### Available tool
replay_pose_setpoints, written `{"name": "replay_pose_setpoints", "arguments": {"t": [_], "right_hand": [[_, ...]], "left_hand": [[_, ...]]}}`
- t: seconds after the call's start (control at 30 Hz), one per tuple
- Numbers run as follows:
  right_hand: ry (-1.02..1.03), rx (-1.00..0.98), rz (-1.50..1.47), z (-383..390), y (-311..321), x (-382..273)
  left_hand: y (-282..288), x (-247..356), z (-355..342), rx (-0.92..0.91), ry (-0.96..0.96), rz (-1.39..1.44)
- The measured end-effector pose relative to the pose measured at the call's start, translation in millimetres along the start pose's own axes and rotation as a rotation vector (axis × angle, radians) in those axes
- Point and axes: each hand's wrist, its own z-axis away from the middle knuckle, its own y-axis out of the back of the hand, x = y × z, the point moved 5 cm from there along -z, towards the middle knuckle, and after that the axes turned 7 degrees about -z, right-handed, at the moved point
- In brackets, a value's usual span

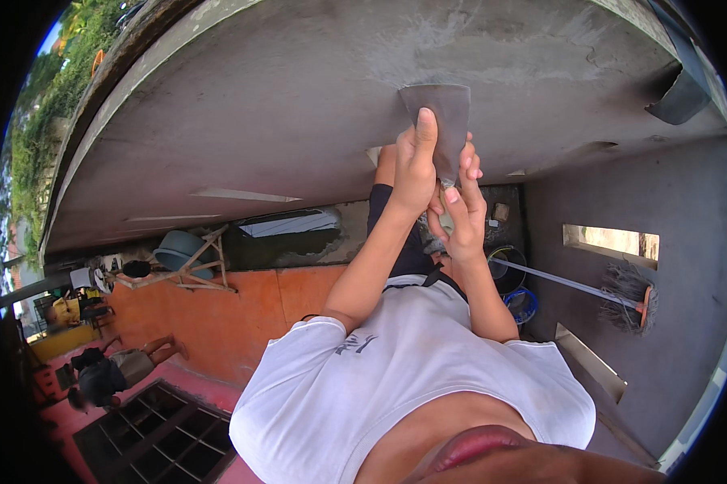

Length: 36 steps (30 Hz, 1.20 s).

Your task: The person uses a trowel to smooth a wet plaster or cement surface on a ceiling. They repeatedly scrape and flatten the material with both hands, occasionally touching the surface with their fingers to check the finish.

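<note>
A wide metal putty knife (448,121) is held up against a grey plastered wall (299,105), its broad edge at the surface just below a patch of pale streaks (428,52). My left hand (414,169) grips the blade, thumb lying flat on its face and the other fingers hidden behind. Around the narrow lower end is my right hand (462,214), its thumb by the handle and some fingertips along the blade's right edge. The handle is mostly covered by my fingers.
At the right, a long-handled broom (633,298) leans near a dark bucket (508,270) and a blue bucket (523,306). Slots (613,242) pierce the side wall. A green basin (182,252) rests by a wooden stand (206,266) at the left. Another person (113,375) is farther left.
</note>
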Motion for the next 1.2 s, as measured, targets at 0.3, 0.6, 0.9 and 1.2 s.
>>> {"name": "replay_pose_setpoints", "arguments": {"t": [0.3,0.6,0.9,1.2], "right_hand": [[0.037,0.011,-0.016,2,-3,17],[0.048,-0.049,-0.069,-9,-19,13],[0.043,-0.032,-0.012,2,-2,15],[0.033,-0.026,-0.003,-6,-10,15]], "left_hand": [[5,4,0,-0.003,0.022,-0.066],[4,30,-4,0.002,-0.054,-0.062],[7,4,1,0.031,0.016,-0.092],[10,13,-3,-0.009,-0.017,-0.064]]}}
